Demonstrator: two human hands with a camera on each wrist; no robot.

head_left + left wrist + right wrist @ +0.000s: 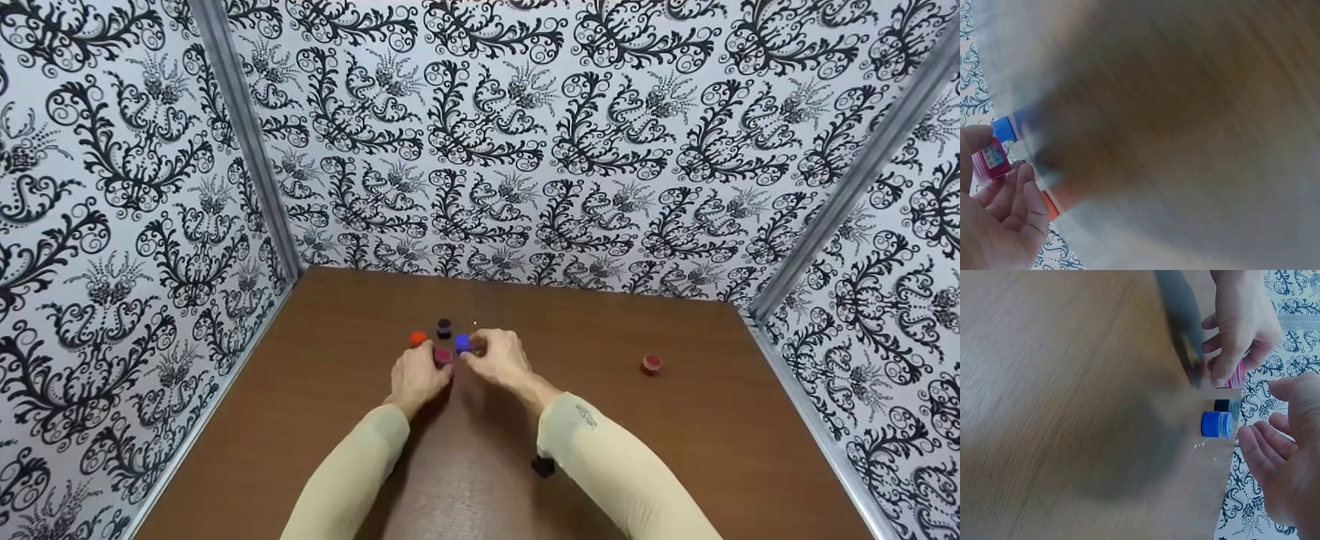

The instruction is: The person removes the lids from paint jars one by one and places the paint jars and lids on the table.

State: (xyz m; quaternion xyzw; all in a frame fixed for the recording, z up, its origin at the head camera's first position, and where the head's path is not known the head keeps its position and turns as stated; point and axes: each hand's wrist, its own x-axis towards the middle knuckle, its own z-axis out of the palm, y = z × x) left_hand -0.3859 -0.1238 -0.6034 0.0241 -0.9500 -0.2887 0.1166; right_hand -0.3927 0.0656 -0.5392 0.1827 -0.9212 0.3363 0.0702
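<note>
My left hand (417, 377) pinches a small magenta paint jar (997, 161) between thumb and fingers; a printed label shows on the jar in the left wrist view. Just to the right, my right hand (1292, 455) is beside a blue paint jar (1217, 424), its thumb and fingers parted. The right wrist view shows a gap between those fingers and the blue jar, which stands on the table. Behind the two hands is a black paint jar (444, 328). An orange-red jar (418, 340) sits at the left hand's far side, partly hidden by it.
A red jar (651, 364) stands apart on the right side of the brown table (315, 420). Near the right sleeve lies a small black object (543, 466), partly covered. Patterned walls (480, 150) enclose the table at the back and sides.
</note>
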